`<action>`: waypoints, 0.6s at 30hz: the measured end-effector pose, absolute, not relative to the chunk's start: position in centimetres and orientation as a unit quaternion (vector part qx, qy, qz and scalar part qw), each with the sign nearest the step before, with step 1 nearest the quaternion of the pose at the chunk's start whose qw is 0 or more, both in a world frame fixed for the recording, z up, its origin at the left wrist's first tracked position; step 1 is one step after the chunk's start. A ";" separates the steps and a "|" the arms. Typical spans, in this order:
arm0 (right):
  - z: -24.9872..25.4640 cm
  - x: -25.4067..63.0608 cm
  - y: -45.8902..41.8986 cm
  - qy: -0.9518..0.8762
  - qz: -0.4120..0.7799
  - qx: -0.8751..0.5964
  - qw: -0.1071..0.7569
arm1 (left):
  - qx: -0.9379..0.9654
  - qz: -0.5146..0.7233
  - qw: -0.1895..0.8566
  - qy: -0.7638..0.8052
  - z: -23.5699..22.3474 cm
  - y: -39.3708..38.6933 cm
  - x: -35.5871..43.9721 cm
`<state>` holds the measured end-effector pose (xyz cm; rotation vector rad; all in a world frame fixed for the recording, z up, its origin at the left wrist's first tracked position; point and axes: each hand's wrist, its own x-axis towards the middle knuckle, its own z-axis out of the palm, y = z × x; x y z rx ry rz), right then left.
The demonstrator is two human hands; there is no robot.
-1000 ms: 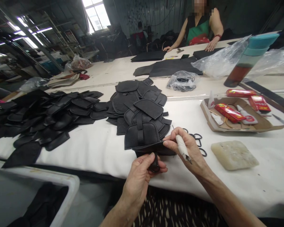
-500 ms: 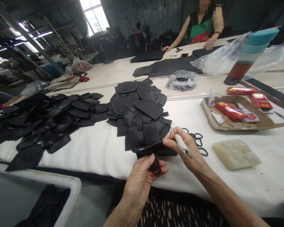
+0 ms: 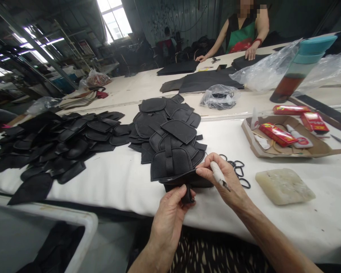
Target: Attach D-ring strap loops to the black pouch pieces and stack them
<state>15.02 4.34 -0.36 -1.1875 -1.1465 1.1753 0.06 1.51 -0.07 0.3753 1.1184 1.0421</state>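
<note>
My left hand is closed in a pinch on the short black strap that hangs from a black leather flap piece at the table's near edge. My right hand grips the flap's right side with thumb and forefinger and also holds a white-handled pointed tool across the palm. Just behind the flap lies a pile of black leather flaps. Several black metal rings lie on the cloth right of my right hand.
A wide heap of black leather pieces covers the table's left. A pale wax block and a cardboard tray with red glue boxes sit right. A teal-capped bottle and plastic bags stand behind. Another person works at the far table. A white bin is lower left.
My left fingers have closed further over the strap, so the black ring seen at its end half a second ago is now hidden. My right hand has stayed put.
</note>
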 end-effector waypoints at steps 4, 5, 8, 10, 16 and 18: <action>-0.5 15.1 4.1 -0.484 0.474 -0.504 0.535 | 0.165 0.482 0.704 0.495 -0.3 1.8 0.2; -0.5 15.1 4.0 -0.484 0.462 -0.511 0.540 | 0.171 0.482 0.705 0.492 -0.3 2.0 0.2; -0.3 15.3 3.4 -0.489 0.405 -0.540 0.553 | 0.193 0.481 0.703 0.487 -0.3 2.7 0.3; -0.2 15.5 2.9 -0.498 0.355 -0.552 0.567 | 0.204 0.479 0.702 0.486 -0.3 3.2 0.4; -0.4 15.5 2.0 -0.607 0.195 -0.510 0.577 | 0.224 0.483 0.694 0.485 -0.7 3.8 0.6; -0.7 15.3 2.4 -0.638 0.186 -0.489 0.565 | 0.226 0.489 0.690 0.483 -0.9 4.0 0.6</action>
